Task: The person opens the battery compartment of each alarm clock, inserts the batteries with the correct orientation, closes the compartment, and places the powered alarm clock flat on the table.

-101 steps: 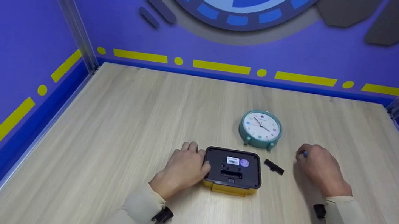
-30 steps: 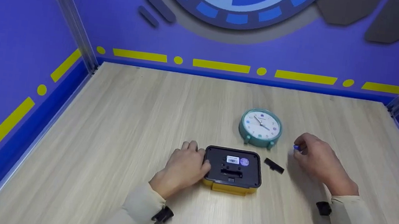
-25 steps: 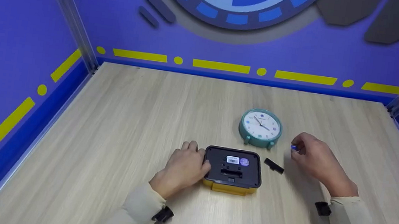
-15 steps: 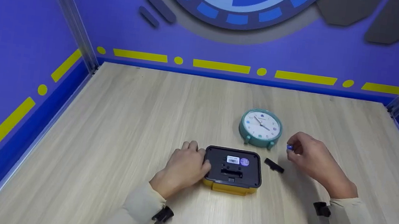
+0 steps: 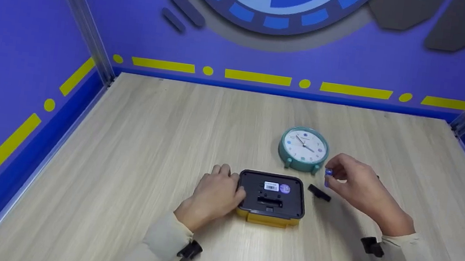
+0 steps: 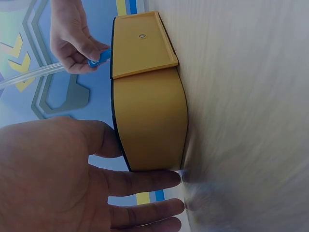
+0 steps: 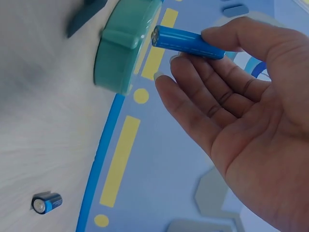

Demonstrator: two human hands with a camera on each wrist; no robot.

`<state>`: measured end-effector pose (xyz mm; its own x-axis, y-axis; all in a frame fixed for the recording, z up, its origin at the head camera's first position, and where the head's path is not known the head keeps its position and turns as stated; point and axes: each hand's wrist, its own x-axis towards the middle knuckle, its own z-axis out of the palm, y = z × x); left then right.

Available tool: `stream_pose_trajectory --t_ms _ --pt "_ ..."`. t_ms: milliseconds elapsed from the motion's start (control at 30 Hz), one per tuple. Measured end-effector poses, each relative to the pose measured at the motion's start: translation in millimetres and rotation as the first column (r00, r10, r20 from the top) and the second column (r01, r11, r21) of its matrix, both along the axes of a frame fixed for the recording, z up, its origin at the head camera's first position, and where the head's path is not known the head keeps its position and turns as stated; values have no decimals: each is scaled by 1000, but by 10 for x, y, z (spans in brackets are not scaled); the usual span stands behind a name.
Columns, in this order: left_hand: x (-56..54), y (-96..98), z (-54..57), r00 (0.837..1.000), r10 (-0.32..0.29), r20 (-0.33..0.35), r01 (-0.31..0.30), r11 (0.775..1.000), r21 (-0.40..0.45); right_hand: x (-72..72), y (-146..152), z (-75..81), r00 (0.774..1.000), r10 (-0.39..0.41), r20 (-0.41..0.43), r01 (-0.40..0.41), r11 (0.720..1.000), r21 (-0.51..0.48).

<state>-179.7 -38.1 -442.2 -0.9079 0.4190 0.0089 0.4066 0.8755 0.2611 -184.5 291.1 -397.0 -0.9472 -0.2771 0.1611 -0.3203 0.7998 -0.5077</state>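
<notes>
Tabletop (image 5: 160, 139): wood-grain. Left hand (image 5: 213, 197): gripping the yellow case (image 5: 249, 194) by its left end; black back upward, slot (image 5: 269, 202) exposed. Teal clock (image 5: 304, 148): beyond the case, face up. Black cover (image 5: 319, 193): just right of the case. Blue battery (image 7: 186, 41): raised right of the case, pinched in the right hand (image 5: 361, 186). Second battery (image 7: 47, 203): lying well right of the case.

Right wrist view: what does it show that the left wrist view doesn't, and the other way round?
Only the right wrist view shows the teal clock, a loose battery lying on the table, and a dark piece near the clock.

Only the left wrist view shows the left hand touching the yellow case.

Both show the right hand pinching a blue battery, part of the tabletop and the patterned backdrop.
</notes>
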Motion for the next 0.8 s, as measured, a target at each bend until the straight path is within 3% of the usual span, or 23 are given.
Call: stream_pose_trajectory --t_ms 367,600,800 --pt "-4 0 -8 1000 -3 -22 3 1000 1 138 -240 82 995 62 -73 -57 995 78" --pt "-9 3 -7 1000 4 0 -4 1000 4 218 -363 78 961 143 -238 -90 971 221" --pt "-7 3 4 1000 4 10 -4 1000 3 273 -446 106 958 146 -246 -70 953 294"
